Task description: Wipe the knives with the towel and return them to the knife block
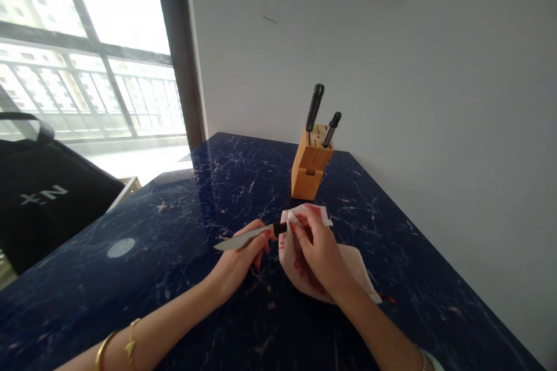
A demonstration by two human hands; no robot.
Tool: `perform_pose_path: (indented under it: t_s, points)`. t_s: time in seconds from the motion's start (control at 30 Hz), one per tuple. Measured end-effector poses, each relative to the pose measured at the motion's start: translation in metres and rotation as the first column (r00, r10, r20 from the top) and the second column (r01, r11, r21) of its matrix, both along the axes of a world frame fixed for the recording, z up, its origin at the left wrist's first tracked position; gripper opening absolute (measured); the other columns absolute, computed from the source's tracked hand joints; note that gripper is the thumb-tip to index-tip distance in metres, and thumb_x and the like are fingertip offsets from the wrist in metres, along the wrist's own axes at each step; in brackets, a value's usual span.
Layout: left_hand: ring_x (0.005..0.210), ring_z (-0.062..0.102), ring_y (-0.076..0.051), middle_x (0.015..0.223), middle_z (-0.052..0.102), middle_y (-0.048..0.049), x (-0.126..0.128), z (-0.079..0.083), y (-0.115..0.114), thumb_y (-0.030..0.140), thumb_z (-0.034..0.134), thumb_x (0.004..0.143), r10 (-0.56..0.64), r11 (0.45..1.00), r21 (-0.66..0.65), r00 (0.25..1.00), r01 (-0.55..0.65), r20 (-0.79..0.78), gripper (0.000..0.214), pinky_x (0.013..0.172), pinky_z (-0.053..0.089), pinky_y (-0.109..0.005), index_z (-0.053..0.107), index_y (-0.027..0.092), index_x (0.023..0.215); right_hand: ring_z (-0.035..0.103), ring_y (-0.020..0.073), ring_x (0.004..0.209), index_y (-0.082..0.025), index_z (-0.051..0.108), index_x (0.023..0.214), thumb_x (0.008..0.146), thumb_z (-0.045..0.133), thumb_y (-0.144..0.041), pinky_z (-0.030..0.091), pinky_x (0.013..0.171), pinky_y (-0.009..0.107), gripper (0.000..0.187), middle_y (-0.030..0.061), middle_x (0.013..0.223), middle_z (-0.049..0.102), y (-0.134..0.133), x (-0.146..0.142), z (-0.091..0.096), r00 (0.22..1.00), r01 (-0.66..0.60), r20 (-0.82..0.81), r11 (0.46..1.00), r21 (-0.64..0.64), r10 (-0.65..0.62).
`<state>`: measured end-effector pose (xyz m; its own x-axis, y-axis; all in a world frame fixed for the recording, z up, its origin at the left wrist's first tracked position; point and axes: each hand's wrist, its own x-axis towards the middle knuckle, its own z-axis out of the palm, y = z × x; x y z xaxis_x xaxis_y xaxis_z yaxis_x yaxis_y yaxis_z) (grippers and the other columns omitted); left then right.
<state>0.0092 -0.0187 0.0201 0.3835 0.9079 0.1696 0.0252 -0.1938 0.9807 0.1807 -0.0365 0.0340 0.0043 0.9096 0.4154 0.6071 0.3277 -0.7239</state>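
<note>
My left hand (243, 258) is closed on the blade of a small knife (243, 237), near where the blade meets its black handle. The pale blade points left over the dark blue marble table (174, 232). My right hand (315, 252) is closed on a white cloth with red print (357, 264), wrapped round the knife's black handle. The cloth drapes down under that hand onto the table.
A wooden knife block (310, 163) with two black-handled tools in it stands behind my hands near the white wall. A black bag (39, 203) sits at the left edge of the table. A large window fills the far left.
</note>
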Motion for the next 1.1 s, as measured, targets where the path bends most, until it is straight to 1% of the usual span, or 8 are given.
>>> perform_pose_path:
  t_s: [0.1, 0.2, 0.27, 0.37, 0.47, 0.67, 0.9, 1.1]
  points:
    - [0.045, 0.039, -0.009, 0.051, 0.042, 0.0061, -0.001, -0.005, 0.002, 0.039, 0.041, 0.087, 0.011, 1.000, -0.007, 1.000, -0.011, 0.012, 0.027, 0.047, 0.034, -0.021, 0.051, 0.018, 0.074, 0.056, 0.0166, 0.095, -0.023, 0.056, 0.100, 0.086, 0.044, -0.024, 0.040, 0.086, 0.031, 0.018, 0.0029, 0.099, 0.062, -0.002, -0.003, 0.000, 0.999, -0.038, 0.018, 0.999, 0.008, 0.038]
    - [0.045, 0.039, -0.009, 0.054, 0.042, 0.0058, -0.001, -0.008, 0.002, 0.039, 0.041, 0.086, 0.003, 1.000, -0.001, 1.000, -0.003, -0.015, 0.027, 0.047, 0.034, -0.021, 0.052, 0.017, 0.077, 0.057, 0.0160, 0.091, -0.022, 0.057, 0.099, 0.085, 0.046, -0.023, 0.042, 0.083, 0.029, 0.018, 0.0021, 0.097, 0.063, -0.003, -0.006, 0.000, 0.998, -0.067, 0.003, 0.998, -0.007, 0.067]
    - [0.046, 0.039, -0.009, 0.053, 0.041, 0.0060, -0.001, -0.008, 0.001, 0.039, 0.041, 0.087, 0.003, 1.000, 0.021, 1.000, -0.002, -0.030, 0.026, 0.047, 0.034, -0.021, 0.051, 0.017, 0.076, 0.057, 0.0162, 0.090, -0.022, 0.058, 0.099, 0.085, 0.046, -0.023, 0.043, 0.081, 0.029, 0.018, 0.0025, 0.095, 0.063, -0.004, -0.007, 0.001, 0.996, -0.083, -0.010, 0.996, -0.015, 0.083]
    - [0.048, 0.040, -0.009, 0.052, 0.040, 0.0062, 0.000, -0.006, -0.002, 0.038, 0.040, 0.087, 0.007, 0.999, 0.031, 1.000, -0.006, -0.027, 0.026, 0.049, 0.034, -0.021, 0.047, 0.018, 0.071, 0.056, 0.0169, 0.092, -0.022, 0.058, 0.098, 0.084, 0.047, -0.023, 0.042, 0.083, 0.030, 0.017, 0.0028, 0.096, 0.063, -0.005, -0.008, 0.003, 0.996, -0.091, -0.008, 0.996, 0.008, 0.091]
    - [0.049, 0.040, -0.009, 0.052, 0.040, 0.0061, 0.000, -0.002, -0.005, 0.037, 0.041, 0.087, 0.012, 0.999, 0.051, 1.000, -0.011, -0.026, 0.027, 0.050, 0.034, -0.021, 0.045, 0.018, 0.069, 0.056, 0.0169, 0.092, -0.022, 0.059, 0.096, 0.084, 0.048, -0.023, 0.041, 0.084, 0.030, 0.016, 0.0025, 0.095, 0.063, -0.005, -0.006, 0.007, 0.997, -0.074, 0.000, 0.997, 0.033, 0.074]
    - [0.050, 0.041, -0.009, 0.053, 0.041, 0.0058, -0.002, -0.001, -0.004, 0.036, 0.040, 0.088, 0.040, 0.993, 0.110, 0.999, -0.037, -0.023, 0.023, 0.052, 0.035, -0.021, 0.049, 0.018, 0.076, 0.058, 0.0157, 0.087, -0.023, 0.058, 0.094, 0.085, 0.046, -0.026, 0.042, 0.081, 0.028, 0.015, 0.0013, 0.092, 0.064, -0.002, 0.003, 0.010, 0.999, 0.007, -0.033, 0.999, 0.049, -0.005]
    - [0.052, 0.042, -0.009, 0.057, 0.045, 0.0049, -0.002, -0.005, -0.002, 0.039, 0.040, 0.087, 0.081, 0.995, 0.060, 0.996, -0.082, 0.022, 0.024, 0.051, 0.035, -0.020, 0.050, 0.018, 0.077, 0.060, 0.0164, 0.084, -0.022, 0.058, 0.093, 0.085, 0.046, -0.027, 0.044, 0.075, 0.028, 0.015, 0.0027, 0.090, 0.064, 0.001, 0.008, 0.005, 0.995, 0.078, -0.065, 0.997, 0.020, -0.077]
    - [0.047, 0.038, -0.008, 0.054, 0.042, 0.0058, 0.001, -0.003, 0.000, 0.038, 0.040, 0.087, 0.090, 0.996, -0.008, 0.993, -0.090, 0.072, 0.026, 0.047, 0.033, -0.018, 0.050, 0.018, 0.075, 0.060, 0.0156, 0.084, -0.022, 0.057, 0.089, 0.085, 0.047, -0.027, 0.044, 0.077, 0.028, 0.012, 0.0017, 0.089, 0.064, 0.000, 0.003, 0.003, 0.996, 0.066, -0.054, 0.997, 0.031, -0.064]
